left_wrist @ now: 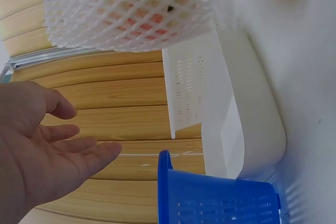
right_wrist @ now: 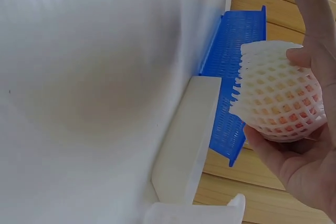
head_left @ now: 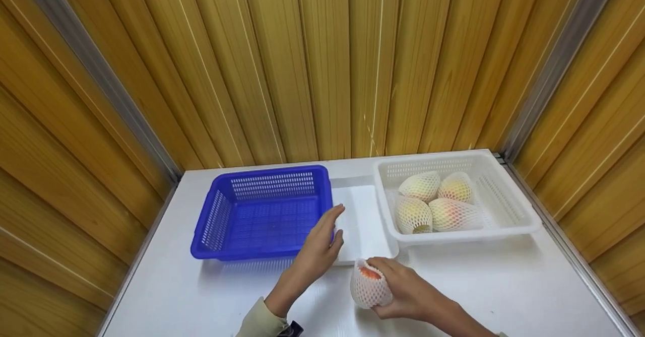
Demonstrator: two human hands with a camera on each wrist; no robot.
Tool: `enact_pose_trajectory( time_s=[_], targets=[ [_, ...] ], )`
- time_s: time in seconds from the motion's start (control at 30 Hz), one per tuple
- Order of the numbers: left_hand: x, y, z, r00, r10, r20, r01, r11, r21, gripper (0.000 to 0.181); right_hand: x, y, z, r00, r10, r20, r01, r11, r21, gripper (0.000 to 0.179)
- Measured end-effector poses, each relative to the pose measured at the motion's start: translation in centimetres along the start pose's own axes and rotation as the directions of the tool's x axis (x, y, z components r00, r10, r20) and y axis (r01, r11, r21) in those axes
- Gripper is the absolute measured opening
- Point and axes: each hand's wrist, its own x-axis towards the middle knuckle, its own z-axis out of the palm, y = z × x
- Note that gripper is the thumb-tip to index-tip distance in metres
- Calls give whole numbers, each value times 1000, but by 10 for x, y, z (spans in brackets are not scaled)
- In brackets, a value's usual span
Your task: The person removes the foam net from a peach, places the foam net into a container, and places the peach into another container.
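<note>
My right hand (head_left: 405,289) grips a fruit in a white foam net (head_left: 369,290) near the front of the table. Reddish skin shows through the net's open end; most of the fruit is covered. In the right wrist view, fingers curl under the netted fruit (right_wrist: 283,95). To its left, my left hand (head_left: 315,244) holds nothing, fingers extended and thumb apart, over the right edge of the blue basket (head_left: 262,254). The left wrist view has this hand (left_wrist: 58,156) below the netted fruit (left_wrist: 131,11), with a gap between them.
A white basket (head_left: 468,235) on the right contains several netted fruits (head_left: 453,213). Between the two baskets lies a shallow white tray (head_left: 360,221). Wood-panelled walls (head_left: 322,65) enclose the white table (head_left: 166,286) at the back and sides.
</note>
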Motion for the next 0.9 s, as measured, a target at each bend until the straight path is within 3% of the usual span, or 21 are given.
enact_pose_trajectory(
  time_s=[0.17, 0.27, 0.47, 0.9],
  targets=[
    [-4, -5, -3, 999, -45, -17, 45, 999, 4, 50, 2, 4, 13, 990, 63, 126, -71, 995, 66, 86],
    [-7, -7, -3, 998, -61, -24, 61, 998, -27, 50, 5, 11, 18, 983, 88, 161, -100, 993, 63, 84],
    [-13, -12, -2, 997, -68, -21, 66, 995, -79, 51, 7, 25, 25, 983, 120, 136, -123, 992, 14, 84],
    [-19, -22, -7, 995, -84, -56, 77, 990, -119, 48, 25, 36, 32, 987, 125, 105, -126, 992, 12, 85]
  ],
)
